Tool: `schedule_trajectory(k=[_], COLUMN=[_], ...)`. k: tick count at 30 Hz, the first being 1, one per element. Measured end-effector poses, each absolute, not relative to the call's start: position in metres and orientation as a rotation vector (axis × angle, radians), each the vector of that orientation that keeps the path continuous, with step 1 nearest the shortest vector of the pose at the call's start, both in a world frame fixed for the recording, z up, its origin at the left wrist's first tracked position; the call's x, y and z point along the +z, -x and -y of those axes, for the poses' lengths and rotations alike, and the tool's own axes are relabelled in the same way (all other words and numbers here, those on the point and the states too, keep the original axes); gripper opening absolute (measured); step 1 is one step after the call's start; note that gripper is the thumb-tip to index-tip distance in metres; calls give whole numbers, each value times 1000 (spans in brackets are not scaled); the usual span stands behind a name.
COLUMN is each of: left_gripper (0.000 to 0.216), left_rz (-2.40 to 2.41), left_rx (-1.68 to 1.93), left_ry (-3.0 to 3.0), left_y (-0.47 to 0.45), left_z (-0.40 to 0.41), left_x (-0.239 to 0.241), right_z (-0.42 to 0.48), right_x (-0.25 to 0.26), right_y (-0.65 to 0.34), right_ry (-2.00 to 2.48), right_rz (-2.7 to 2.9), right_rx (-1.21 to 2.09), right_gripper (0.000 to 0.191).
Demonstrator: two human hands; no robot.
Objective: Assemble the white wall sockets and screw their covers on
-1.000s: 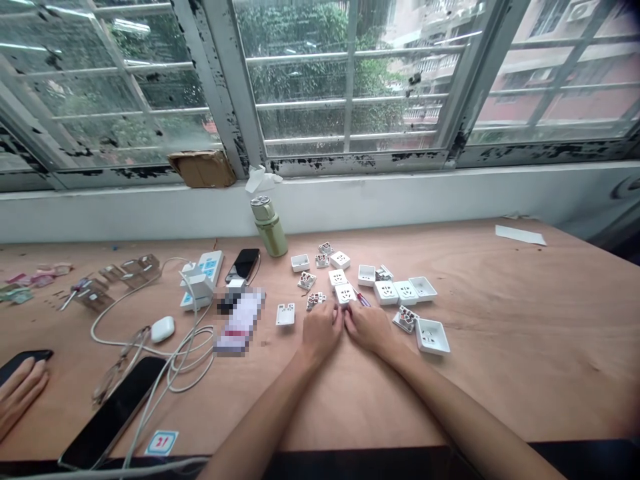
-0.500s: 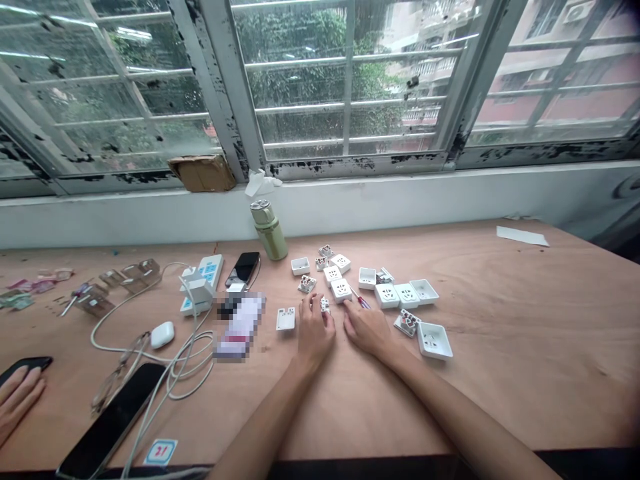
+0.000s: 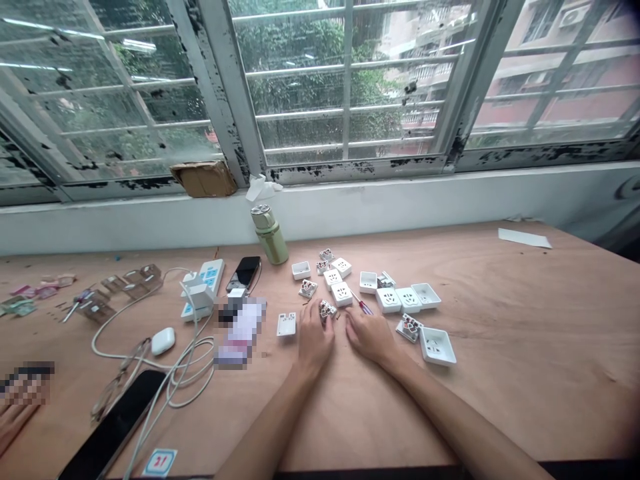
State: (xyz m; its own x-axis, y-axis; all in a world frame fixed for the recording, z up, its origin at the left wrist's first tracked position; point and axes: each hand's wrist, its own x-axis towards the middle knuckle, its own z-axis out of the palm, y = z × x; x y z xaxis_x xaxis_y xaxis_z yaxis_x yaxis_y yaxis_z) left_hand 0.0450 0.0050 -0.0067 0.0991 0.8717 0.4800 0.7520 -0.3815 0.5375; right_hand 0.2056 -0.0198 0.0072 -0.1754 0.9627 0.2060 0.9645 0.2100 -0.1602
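My left hand [image 3: 316, 333] is closed around a socket's inner part [image 3: 327, 310], white with dark and reddish pieces on its face. Just to the right, my right hand [image 3: 369, 337] has its fingers curled together; whatever they pinch is too small to make out. Beyond it lies a screwdriver [image 3: 364, 305] with a red and blue handle. White socket covers [image 3: 342, 293] form a cluster ahead of both hands. A white open housing [image 3: 287, 324] lies left of my left hand. Another inner part [image 3: 410, 327] and a square cover [image 3: 438, 346] rest right of my right hand.
A green flask [image 3: 273, 241] stands near the wall. On the left are a power strip [image 3: 210, 277], tangled white cables [image 3: 187, 360], a white earphone case [image 3: 163, 341], glasses and a large phone [image 3: 115, 423]. Another person's hand [image 3: 23, 407] rests at the left edge.
The inner part in my left hand has turned, showing more of its dark and reddish face. My right hand has shifted slightly, its fingers more curled. The view has moved a little.
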Motion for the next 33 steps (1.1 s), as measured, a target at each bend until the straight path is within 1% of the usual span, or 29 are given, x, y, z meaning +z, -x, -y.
schedule_trajectory(k=[5,10,18,26,30,33], left_gripper=[36,38,37,30,33,30], left_rz=[-1548,-1363,-1351,-1322,-1298,-1297], left_rx=[1310,1269,1174,1088,1050,1044], left_ry=[-2187,-2225,-2206,-2210,-2214,-2217], left_y=[-54,-73,-91,-90,-88,-87], left_z=[1,1,-9,-9,-8,-7], left_x=[-1,-5,-13,-9,-9,-9], right_z=[23,25,21,18,19,19], right_x=[-1,-2,-5,-9,-6,-5], right_y=[-209,-212,-216,-217,-218,-218], right_ry=[1662,1510,1631,1736,1762,1773], right_rz=[1987,1755,1656,1698,1690,1690], right_rx=[-39,-38,-23,25,45,62], right_gripper=[30,29,23,25,24,22])
